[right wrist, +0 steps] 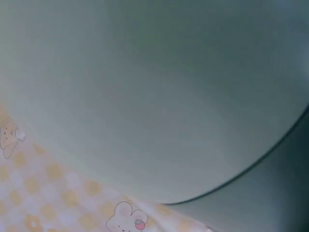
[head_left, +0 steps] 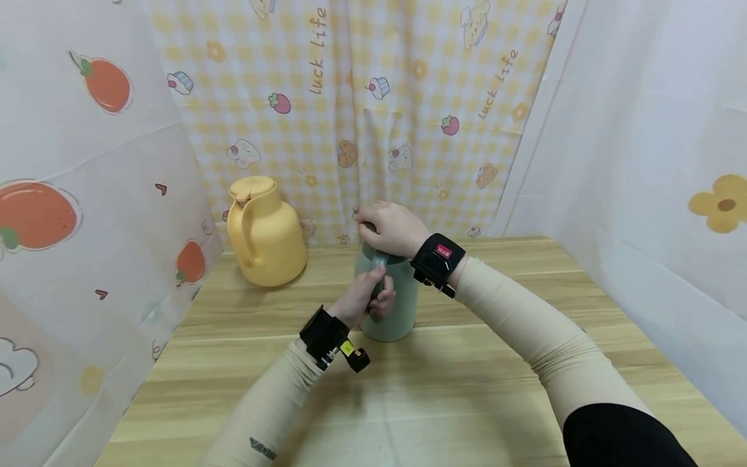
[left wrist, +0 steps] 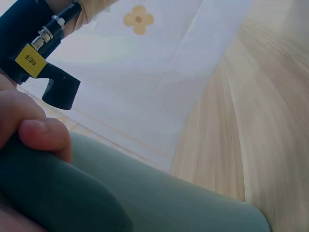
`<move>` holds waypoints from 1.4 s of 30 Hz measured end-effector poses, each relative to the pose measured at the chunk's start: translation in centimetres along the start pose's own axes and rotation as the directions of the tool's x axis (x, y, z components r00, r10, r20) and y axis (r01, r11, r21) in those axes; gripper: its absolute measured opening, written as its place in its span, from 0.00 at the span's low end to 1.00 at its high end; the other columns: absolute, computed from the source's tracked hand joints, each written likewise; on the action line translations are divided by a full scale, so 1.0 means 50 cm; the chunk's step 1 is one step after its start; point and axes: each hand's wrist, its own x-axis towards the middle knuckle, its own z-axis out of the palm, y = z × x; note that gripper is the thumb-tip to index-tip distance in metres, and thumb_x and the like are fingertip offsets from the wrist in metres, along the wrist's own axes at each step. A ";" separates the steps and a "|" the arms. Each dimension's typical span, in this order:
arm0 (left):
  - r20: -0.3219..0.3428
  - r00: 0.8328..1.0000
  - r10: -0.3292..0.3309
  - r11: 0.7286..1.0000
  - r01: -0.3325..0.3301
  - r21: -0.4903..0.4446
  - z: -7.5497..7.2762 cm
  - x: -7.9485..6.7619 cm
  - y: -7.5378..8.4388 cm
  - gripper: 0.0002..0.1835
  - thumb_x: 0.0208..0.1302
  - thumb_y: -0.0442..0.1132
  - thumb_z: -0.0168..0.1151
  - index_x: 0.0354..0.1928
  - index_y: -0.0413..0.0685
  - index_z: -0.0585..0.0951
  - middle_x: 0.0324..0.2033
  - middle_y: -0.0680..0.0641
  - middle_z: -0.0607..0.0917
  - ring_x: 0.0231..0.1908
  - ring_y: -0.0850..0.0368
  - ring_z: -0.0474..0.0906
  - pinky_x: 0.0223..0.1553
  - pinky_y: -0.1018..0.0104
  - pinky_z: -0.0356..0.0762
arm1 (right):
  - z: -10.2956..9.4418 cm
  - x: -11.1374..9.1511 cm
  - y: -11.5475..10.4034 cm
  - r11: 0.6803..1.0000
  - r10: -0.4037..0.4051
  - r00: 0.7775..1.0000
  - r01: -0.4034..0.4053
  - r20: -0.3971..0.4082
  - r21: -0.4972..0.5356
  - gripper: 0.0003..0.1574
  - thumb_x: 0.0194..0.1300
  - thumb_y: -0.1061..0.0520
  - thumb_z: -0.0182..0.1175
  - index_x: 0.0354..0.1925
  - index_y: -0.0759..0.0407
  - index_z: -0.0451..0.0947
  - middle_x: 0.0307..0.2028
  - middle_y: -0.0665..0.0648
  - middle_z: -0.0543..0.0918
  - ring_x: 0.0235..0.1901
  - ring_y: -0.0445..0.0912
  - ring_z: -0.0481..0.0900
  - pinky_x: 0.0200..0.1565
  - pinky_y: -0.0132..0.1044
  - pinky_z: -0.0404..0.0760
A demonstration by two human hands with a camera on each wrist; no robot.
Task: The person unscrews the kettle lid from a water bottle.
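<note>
A grey-green jug (head_left: 403,311) stands upright on the wooden table. Its handle (head_left: 380,259) faces me, and my left hand (head_left: 370,293) grips it with fingers curled around. In the left wrist view the darker handle (left wrist: 72,193) runs beside the paler jug body (left wrist: 154,188). My right hand (head_left: 392,228) is on top of the jug, its curled fingers gripping the lid, which it mostly hides. The right wrist view is filled by the jug's pale green surface (right wrist: 145,106), crossed by a dark curved seam; no fingers show there.
A yellow jug (head_left: 274,240) with a lid and handle stands at the back left of the wooden table (head_left: 467,376). A yellow checked curtain (head_left: 403,58) hangs behind, with white printed sheets (head_left: 653,130) along both sides.
</note>
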 end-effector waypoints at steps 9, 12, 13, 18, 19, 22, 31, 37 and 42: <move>0.030 0.999 0.038 0.999 -0.038 0.012 0.002 -0.004 0.013 0.30 0.70 0.68 0.40 0.17 0.55 0.63 0.12 0.55 0.59 0.14 0.57 0.50 0.19 0.63 0.49 | -0.016 0.005 0.013 0.967 -0.232 0.972 0.235 -0.036 0.099 0.11 0.70 0.59 0.53 0.38 0.59 0.82 0.34 0.52 0.82 0.37 0.42 0.79 0.64 0.36 0.62; 0.044 0.997 0.060 0.998 -0.061 0.019 0.002 -0.003 0.015 0.31 0.71 0.67 0.39 0.18 0.53 0.62 0.12 0.54 0.58 0.13 0.57 0.50 0.18 0.63 0.48 | -0.021 0.006 0.021 0.943 -0.306 0.950 0.311 -0.061 0.119 0.09 0.69 0.61 0.54 0.38 0.60 0.82 0.36 0.53 0.83 0.41 0.44 0.81 0.66 0.37 0.60; 0.051 0.997 0.065 0.998 -0.066 0.020 0.001 -0.002 0.016 0.31 0.71 0.66 0.39 0.18 0.52 0.62 0.12 0.54 0.58 0.13 0.57 0.50 0.18 0.62 0.48 | -0.021 0.007 0.024 0.935 -0.326 0.943 0.332 -0.069 0.128 0.08 0.69 0.61 0.55 0.38 0.61 0.82 0.36 0.54 0.84 0.42 0.44 0.81 0.66 0.37 0.61; 0.072 0.995 0.073 0.997 -0.074 0.013 -0.003 0.000 0.019 0.30 0.71 0.66 0.40 0.18 0.52 0.62 0.12 0.53 0.57 0.13 0.57 0.50 0.18 0.63 0.48 | -0.020 0.011 0.039 0.894 -0.397 0.911 0.412 -0.115 0.175 0.07 0.67 0.64 0.57 0.38 0.62 0.82 0.39 0.55 0.84 0.46 0.46 0.81 0.65 0.39 0.62; 0.074 0.994 0.075 0.997 -0.076 0.014 -0.004 0.000 0.019 0.30 0.71 0.67 0.40 0.18 0.53 0.62 0.12 0.53 0.57 0.13 0.57 0.50 0.18 0.63 0.48 | -0.019 0.012 0.041 0.887 -0.407 0.905 0.423 -0.119 0.186 0.07 0.67 0.64 0.57 0.38 0.62 0.82 0.40 0.56 0.84 0.47 0.46 0.81 0.65 0.39 0.62; 0.074 0.994 0.078 0.997 -0.079 0.016 -0.007 -0.003 0.015 0.30 0.71 0.67 0.40 0.18 0.53 0.62 0.12 0.53 0.57 0.13 0.56 0.50 0.17 0.63 0.49 | -0.015 0.015 0.048 0.864 -0.438 0.891 0.454 -0.121 0.216 0.06 0.66 0.64 0.58 0.38 0.63 0.82 0.41 0.57 0.84 0.49 0.47 0.80 0.65 0.40 0.62; 0.081 0.993 0.091 0.996 -0.090 -0.008 -0.014 -0.011 -0.002 0.30 0.70 0.67 0.40 0.19 0.53 0.62 0.13 0.51 0.56 0.14 0.55 0.49 0.18 0.63 0.49 | 0.005 0.021 0.063 0.797 -0.518 0.847 0.530 -0.123 0.290 0.07 0.66 0.65 0.55 0.36 0.61 0.81 0.32 0.53 0.79 0.32 0.40 0.74 0.62 0.52 0.66; 0.110 0.988 0.105 0.994 -0.102 -0.028 -0.013 -0.006 -0.013 0.30 0.71 0.66 0.39 0.19 0.52 0.62 0.13 0.51 0.56 0.13 0.55 0.49 0.17 0.63 0.49 | 0.012 0.015 0.077 0.766 -0.541 0.830 0.553 -0.136 0.329 0.07 0.66 0.66 0.55 0.35 0.60 0.80 0.32 0.52 0.78 0.32 0.38 0.73 0.64 0.48 0.64; 0.121 0.986 0.112 0.993 -0.108 -0.040 -0.014 0.006 -0.017 0.30 0.71 0.66 0.40 0.20 0.52 0.62 0.13 0.51 0.56 0.13 0.55 0.50 0.16 0.62 0.48 | 0.008 0.012 0.092 0.737 -0.569 0.807 0.586 -0.160 0.336 0.07 0.63 0.68 0.56 0.36 0.63 0.81 0.35 0.53 0.80 0.37 0.40 0.77 0.64 0.48 0.64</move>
